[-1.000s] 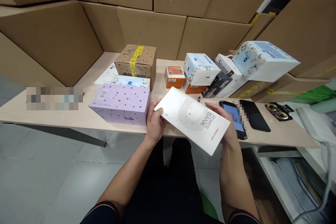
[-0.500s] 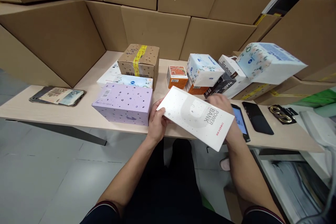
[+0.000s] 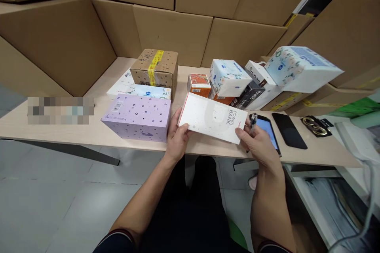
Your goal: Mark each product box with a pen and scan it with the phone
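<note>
Power bank box: the white POWER BANK box [image 3: 212,116] lies between the two hands, printed face up and askew, its right end nearer the wearer, over the near part of the table [image 3: 209,145]; whether its underside touches the wood I cannot tell.
Left hand: the left hand [image 3: 177,138] is partly closed on the box's left end — thumb on the printed face near the corner, the other fingers around the end and partly hidden.
Right hand: the right hand [image 3: 259,142] is curled on the box's right end, thumb pressed on the face by the near corner; a dark-and-clear pen-like object [image 3: 253,123] sticks up from among its fingers.
Handling, judged: stiff thin card, probably light to moderate in weight; contents unknown. The smooth finish may slide under a loose thumb, and corners could dent.
Best hold: both short ends, thumbs above and fingers below — the middle of the broad face may give under a hard squeeze.
Beside left hand: purple box [image 3: 136,116], just to its left.
Beside right hand: blue-screened device [image 3: 269,131], just to its right, partly covered; black slab [image 3: 289,130] farther right.
Beyond both hands: orange box [image 3: 198,83], past the white box's far edge.
</note>
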`<move>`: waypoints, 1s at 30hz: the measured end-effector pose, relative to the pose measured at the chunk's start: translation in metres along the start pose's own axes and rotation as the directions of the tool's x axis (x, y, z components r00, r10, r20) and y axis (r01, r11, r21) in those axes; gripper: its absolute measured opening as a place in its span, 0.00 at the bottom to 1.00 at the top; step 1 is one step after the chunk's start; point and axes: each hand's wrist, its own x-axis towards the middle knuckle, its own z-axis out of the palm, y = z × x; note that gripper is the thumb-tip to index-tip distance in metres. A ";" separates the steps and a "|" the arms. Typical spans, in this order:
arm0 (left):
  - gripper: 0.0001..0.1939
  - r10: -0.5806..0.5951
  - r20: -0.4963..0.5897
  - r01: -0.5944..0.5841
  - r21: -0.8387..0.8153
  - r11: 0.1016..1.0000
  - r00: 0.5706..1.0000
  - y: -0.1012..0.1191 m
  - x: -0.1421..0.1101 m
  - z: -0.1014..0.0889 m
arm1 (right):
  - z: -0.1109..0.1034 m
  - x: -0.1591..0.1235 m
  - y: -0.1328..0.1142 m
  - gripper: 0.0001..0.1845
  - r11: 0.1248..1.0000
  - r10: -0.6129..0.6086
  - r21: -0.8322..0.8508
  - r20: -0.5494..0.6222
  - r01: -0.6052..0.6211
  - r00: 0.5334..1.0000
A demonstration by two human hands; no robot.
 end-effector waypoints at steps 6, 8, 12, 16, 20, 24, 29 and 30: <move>0.30 0.076 0.050 -0.084 0.188 0.978 0.996 -0.008 0.004 -0.007 | -0.001 0.004 0.006 0.30 0.997 -0.053 0.049 -0.033 0.054 0.998; 0.29 0.128 0.045 -0.135 0.311 0.941 0.991 -0.008 0.004 -0.008 | -0.003 0.004 0.006 0.28 0.997 -0.082 0.010 -0.064 0.083 0.995; 0.28 0.198 0.056 -0.199 0.492 0.847 0.979 -0.002 0.000 -0.004 | -0.004 0.003 0.008 0.23 0.991 -0.120 -0.070 -0.115 0.112 0.986; 0.26 0.267 0.095 -0.271 0.585 0.765 0.959 0.000 -0.004 -0.001 | -0.004 0.004 0.013 0.20 0.986 -0.144 -0.115 -0.193 0.123 0.971; 0.27 0.342 0.099 -0.318 0.663 0.678 0.935 -0.007 -0.005 -0.001 | -0.005 0.004 0.016 0.19 0.984 -0.161 -0.114 -0.241 0.137 0.957; 0.29 0.389 0.101 -0.335 0.726 0.600 0.916 -0.013 -0.008 0.001 | -0.010 -0.001 0.016 0.17 0.993 -0.116 -0.031 -0.232 0.112 0.966; 0.30 0.348 0.105 -0.318 0.700 0.640 0.932 -0.010 -0.009 0.003 | -0.013 -0.010 0.012 0.22 0.980 -0.062 0.181 -0.082 0.076 0.995; 0.30 0.332 0.094 -0.302 0.692 0.655 0.938 -0.008 -0.009 0.003 | -0.012 -0.010 0.011 0.25 0.974 -0.053 0.219 -0.062 0.066 0.997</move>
